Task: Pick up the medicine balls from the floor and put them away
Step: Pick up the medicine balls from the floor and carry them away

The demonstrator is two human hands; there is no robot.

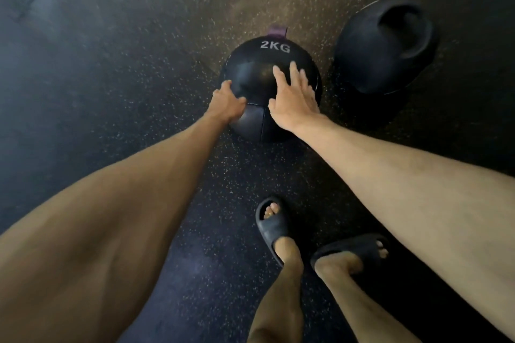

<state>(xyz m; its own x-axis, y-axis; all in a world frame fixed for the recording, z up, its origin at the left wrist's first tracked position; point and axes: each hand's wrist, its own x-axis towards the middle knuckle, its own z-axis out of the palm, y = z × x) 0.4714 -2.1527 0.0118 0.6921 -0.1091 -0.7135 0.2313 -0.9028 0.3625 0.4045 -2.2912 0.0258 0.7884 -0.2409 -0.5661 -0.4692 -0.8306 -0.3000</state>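
- The 2KG medicine ball (262,69) lies just above the centre of the frame on the speckled rubber floor (139,97), with a purple loop (274,30) showing at its far edge.
- The left grip (227,101) is cupped round the ball's left flank, with the fingers curled over the curve. The right grip (295,97) is laid on the ball's upper right with fingers straight and spread, pressing rather than clasping.
- The step in hand is judged to be the securing of the ball before the lift. So far as can be told, it is not yet raised from the floor.
- A surer hold would be had if the right grip were slid lower down the right flank, so that the ball is squeezed between two opposed palms rather than capped from above.
- The smooth panelled skin is likely to be slippery, so pressure should be applied inwards and evenly before any weight is taken.
- The lift is best made from the legs, with the ball drawn close to the body. The feet in black slides (269,227), at the lower centre, should be kept out from under it.
- A second dark rounded weight (384,47) lies at the upper right, near the ball but apart from it. It should not be knocked, and is judged to be work for a later trip.
- The place of storage is not shown.
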